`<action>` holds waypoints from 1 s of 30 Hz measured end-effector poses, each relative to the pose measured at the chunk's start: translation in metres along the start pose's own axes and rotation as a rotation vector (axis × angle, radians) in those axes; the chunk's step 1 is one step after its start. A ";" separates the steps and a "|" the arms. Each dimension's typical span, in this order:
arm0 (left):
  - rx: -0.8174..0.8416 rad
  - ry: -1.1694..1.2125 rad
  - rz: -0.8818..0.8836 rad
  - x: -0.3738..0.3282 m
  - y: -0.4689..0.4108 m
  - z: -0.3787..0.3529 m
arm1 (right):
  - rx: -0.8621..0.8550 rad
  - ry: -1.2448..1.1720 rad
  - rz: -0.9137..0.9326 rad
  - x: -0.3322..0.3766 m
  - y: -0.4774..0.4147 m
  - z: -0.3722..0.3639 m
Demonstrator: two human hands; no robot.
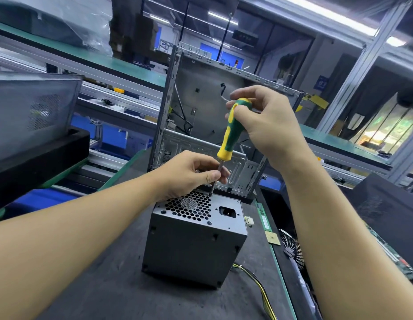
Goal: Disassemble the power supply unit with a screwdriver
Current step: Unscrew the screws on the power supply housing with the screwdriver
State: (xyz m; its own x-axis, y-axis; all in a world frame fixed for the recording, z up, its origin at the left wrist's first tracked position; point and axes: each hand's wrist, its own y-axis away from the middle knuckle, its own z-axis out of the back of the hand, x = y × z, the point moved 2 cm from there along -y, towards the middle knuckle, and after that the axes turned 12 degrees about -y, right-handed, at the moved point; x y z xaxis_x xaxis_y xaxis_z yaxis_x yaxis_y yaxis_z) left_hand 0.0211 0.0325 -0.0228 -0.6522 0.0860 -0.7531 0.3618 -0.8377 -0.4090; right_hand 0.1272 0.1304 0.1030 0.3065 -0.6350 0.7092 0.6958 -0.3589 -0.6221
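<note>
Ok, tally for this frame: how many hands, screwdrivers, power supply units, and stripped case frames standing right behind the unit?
hands: 2, left hand and right hand
screwdriver: 1
power supply unit: 1
case frame: 1
Total: 5

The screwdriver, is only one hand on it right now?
No, the right hand grips the handle of the screwdriver while the left hand pinches its metal shaft just above the power supply unit.
</note>
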 end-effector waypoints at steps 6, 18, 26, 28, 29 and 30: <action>-0.027 0.026 0.019 0.002 -0.001 -0.001 | 0.009 0.186 0.097 0.000 0.004 -0.009; -0.033 -0.014 0.027 0.003 -0.006 -0.004 | 0.040 0.071 -0.062 0.010 0.003 -0.012; -0.065 -0.053 0.046 0.002 -0.005 -0.003 | 0.015 0.242 0.107 0.001 0.005 -0.016; -0.070 -0.066 0.038 0.002 -0.004 -0.002 | 0.006 0.178 0.058 0.001 0.003 -0.013; -0.058 -0.043 0.029 0.002 -0.004 -0.001 | 0.006 0.136 0.010 0.001 0.002 -0.011; -0.033 -0.005 0.017 0.001 -0.003 -0.001 | -0.002 0.098 -0.040 -0.001 0.001 -0.009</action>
State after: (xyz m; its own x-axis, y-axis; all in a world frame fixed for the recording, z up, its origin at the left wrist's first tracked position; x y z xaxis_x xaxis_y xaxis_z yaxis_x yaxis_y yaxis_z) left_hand 0.0201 0.0358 -0.0231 -0.6493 0.0688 -0.7574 0.3945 -0.8210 -0.4127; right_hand 0.1221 0.1240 0.0986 0.2134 -0.6837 0.6979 0.7049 -0.3869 -0.5945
